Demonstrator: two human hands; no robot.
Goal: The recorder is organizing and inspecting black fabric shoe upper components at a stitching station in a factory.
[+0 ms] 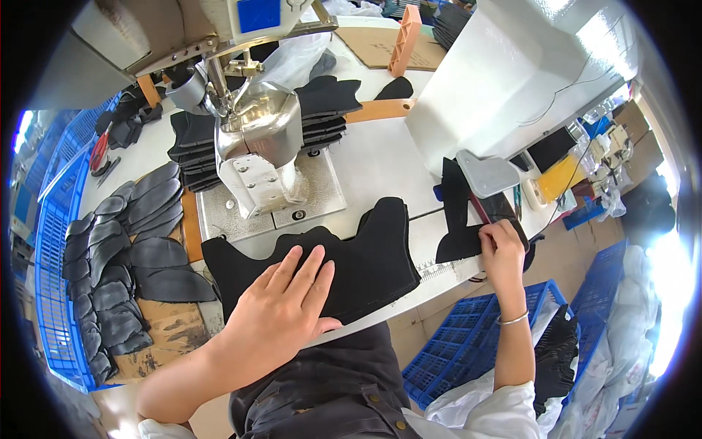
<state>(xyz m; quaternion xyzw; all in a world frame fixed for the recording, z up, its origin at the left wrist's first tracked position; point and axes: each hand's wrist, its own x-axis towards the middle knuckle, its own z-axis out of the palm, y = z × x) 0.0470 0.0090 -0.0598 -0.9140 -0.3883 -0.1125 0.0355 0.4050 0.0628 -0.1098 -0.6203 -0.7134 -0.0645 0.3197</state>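
Observation:
My left hand (281, 300) lies flat, fingers stretched, on a black fabric panel (365, 256) with a curved edge. This panel rests at the table's front edge, just before the sewing machine's metal arm (259, 139). At the right, my right hand (503, 249) has its fingers closed together beside a narrow cut black piece (455, 219). What those fingers pinch is hidden. A grey plate-like machine part (488, 174) sits just beyond that hand, with a dark flat object (504, 211) under it.
Stacked black panels (325, 110) lie behind the machine arm. Several dark curved pieces (161, 252) overlap on cardboard (172, 333) at the left, next to a blue crate (62, 314). Red-handled scissors (100, 152) lie beyond. Blue baskets (453, 344) stand on the floor at right.

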